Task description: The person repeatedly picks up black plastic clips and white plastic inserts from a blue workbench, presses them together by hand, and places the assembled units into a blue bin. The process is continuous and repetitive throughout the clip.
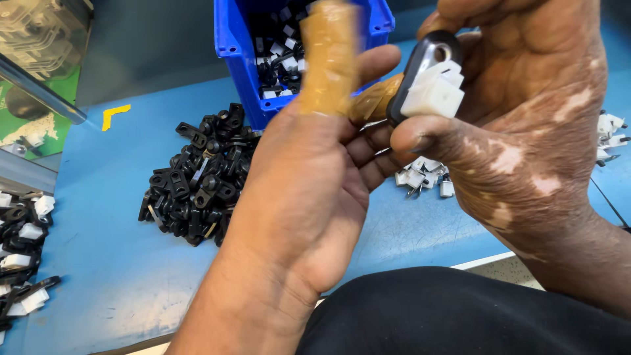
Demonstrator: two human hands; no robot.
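My right hand (pixel 526 131) is raised close to the camera and pinches a black plastic clip (pixel 420 62) with a white plastic block (pixel 434 92) set against it. My left hand (pixel 309 177) is held up beside it, fingers loosely curled, with tan tape wrapped round two fingertips (pixel 328 56); those fingertips touch the black clip from the left. Both hands hover above a blue table (pixel 118 263).
A pile of black clips (pixel 194 177) lies on the table at left centre. Behind it stands a blue bin (pixel 236 46) holding black and white parts. Loose white blocks (pixel 420 179) lie under my hands and at the right edge (pixel 611 135). Assembled pieces (pixel 23 243) sit far left.
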